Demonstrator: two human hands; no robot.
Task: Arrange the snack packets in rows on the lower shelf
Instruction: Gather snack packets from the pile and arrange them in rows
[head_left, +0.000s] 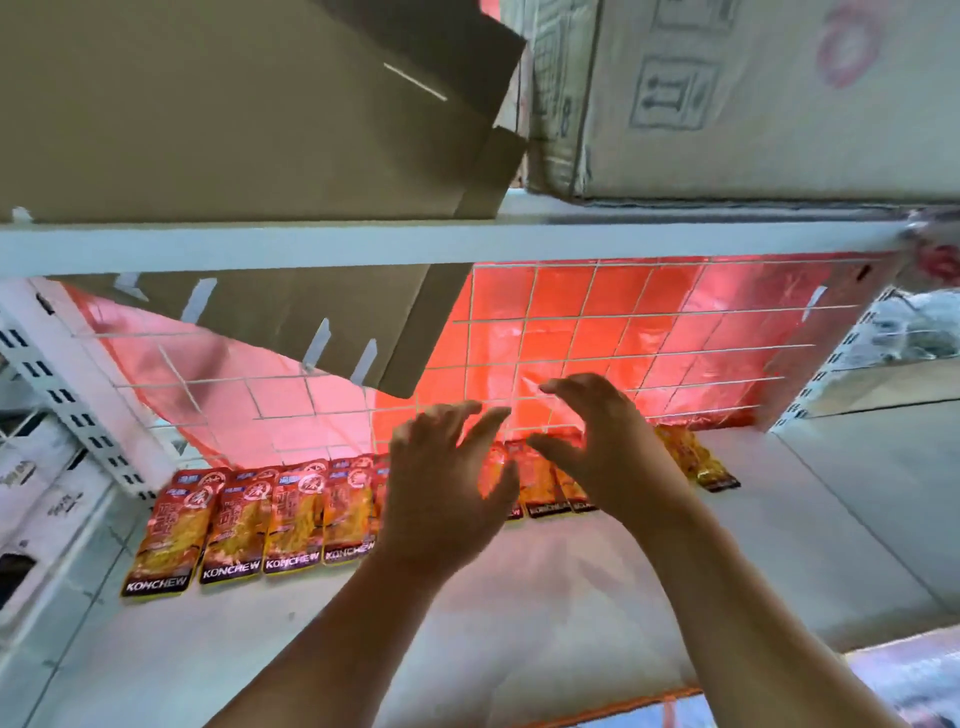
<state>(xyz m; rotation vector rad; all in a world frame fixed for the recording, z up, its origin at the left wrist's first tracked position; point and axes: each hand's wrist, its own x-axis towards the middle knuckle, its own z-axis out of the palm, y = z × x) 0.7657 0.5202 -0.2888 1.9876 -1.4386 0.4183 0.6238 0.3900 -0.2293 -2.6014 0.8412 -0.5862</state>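
Both hands reach in above the packets (244, 519), which lie flat in one row along the back of the lower shelf (519, 597), tops against the wire grid (623, 332). The left hand (447, 483) and right hand (602, 447) each have an open grip, fingers spread and slightly bent, holding nothing.

The packets are flat, glossy foil pouches, orange with dark bottom bands, and the shelf looks smooth and white. They would likely slide easily, so a careless brush from either palm could skew or overlap the middle ones. The end packet (696, 457) at the right already sits askew. A stiff cardboard flap (311, 322) hangs low overhead, and a raised wrist might knock it.
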